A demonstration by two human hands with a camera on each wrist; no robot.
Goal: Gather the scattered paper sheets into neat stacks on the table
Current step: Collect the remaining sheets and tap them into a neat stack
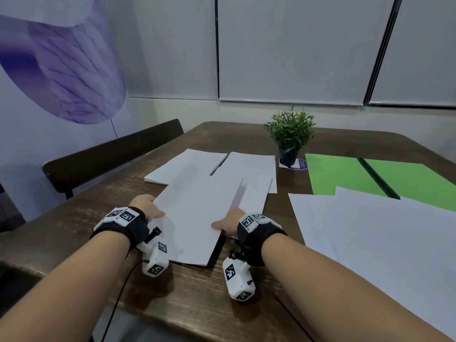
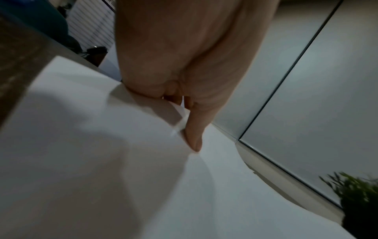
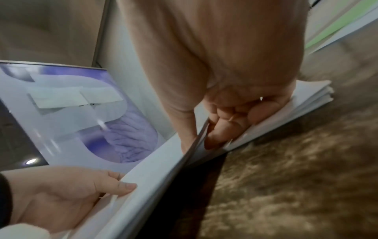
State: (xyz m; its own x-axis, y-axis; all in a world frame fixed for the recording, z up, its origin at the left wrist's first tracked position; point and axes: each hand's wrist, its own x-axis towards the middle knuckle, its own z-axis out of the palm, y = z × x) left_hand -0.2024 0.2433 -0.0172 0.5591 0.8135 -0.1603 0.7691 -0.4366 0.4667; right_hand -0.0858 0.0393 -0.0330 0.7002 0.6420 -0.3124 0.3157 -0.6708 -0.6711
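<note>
I hold a bundle of white sheets [image 1: 197, 213] above the dark wooden table [image 1: 192, 292], its near end low and its far end raised. My left hand [image 1: 148, 206] pinches the bundle's left edge, thumb [image 2: 194, 134] on top. My right hand [image 1: 228, 222] grips the right edge, thumb above and fingers [image 3: 216, 137] curled under. The right wrist view shows the lifted sheets [image 3: 155, 174] raised off a thin white stack [image 3: 306, 100] lying on the table. More white sheets [image 1: 187, 166] [image 1: 249, 166] lie beyond the bundle.
A large spread of white sheets [image 1: 382, 243] covers the table's right side, with green sheets [image 1: 340, 176] behind it. A small potted plant [image 1: 290, 137] stands on a round coaster at the far middle. A dark bench [image 1: 108, 154] runs along the left wall.
</note>
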